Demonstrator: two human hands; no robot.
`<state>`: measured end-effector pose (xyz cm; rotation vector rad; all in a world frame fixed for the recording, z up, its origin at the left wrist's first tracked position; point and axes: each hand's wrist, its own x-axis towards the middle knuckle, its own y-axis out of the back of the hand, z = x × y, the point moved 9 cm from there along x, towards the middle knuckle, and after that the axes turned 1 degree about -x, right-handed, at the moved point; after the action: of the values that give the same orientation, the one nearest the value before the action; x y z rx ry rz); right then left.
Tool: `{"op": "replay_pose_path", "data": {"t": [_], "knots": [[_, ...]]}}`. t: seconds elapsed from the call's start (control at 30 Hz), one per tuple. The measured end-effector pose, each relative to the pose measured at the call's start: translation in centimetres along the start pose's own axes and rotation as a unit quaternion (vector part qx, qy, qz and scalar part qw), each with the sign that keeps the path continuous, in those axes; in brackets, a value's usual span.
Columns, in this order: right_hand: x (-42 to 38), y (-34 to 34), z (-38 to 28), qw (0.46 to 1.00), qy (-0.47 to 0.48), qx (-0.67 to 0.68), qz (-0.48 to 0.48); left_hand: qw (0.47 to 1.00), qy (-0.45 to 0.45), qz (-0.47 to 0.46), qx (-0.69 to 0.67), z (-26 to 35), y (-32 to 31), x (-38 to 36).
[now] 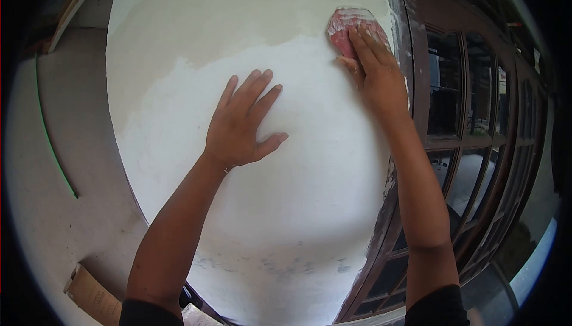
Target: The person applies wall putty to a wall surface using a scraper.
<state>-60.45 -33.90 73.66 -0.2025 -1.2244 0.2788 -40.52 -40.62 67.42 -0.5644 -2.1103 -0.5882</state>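
My right hand (375,73) presses a red putty spreader (341,35) against the wall (316,129), near its right edge by the dark door frame. White paste is smeared over the spreader's surface, and my fingers lie across its right part, hiding some of it. Lower and to the left, my left hand (241,123) rests on the wall with its fingers spread and nothing in them. The wall is bright white in its middle and a duller beige-grey higher up, with an uneven border between the two. Small dark marks show low on the wall.
On the right stands a brown wooden door frame (420,88) with glass panes; white smears mark its near edge. A green cord (50,129) hangs at the left over a grey surface. A brown cardboard piece (94,296) lies at the lower left.
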Motion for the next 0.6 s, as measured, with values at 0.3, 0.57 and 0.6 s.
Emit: {"op": "replay_pose_path", "data": {"t": [0.3,0.57,0.6], "knots": [[-0.8,1.2,-1.5,0.999,0.032,0.029,-0.002,1.000,-0.001,0.008,-0.004,0.1,0.3,0.1],[1.7,-0.9,0.1,1.000,-0.004,0.012,-0.004,1.000,-0.004,0.007,-0.009,0.1,0.3,0.1],[0.5,-0.3,-0.4,1.000,-0.004,0.012,-0.004,1.000,-0.004,0.008,-0.009,0.1,0.4,0.1]]}}
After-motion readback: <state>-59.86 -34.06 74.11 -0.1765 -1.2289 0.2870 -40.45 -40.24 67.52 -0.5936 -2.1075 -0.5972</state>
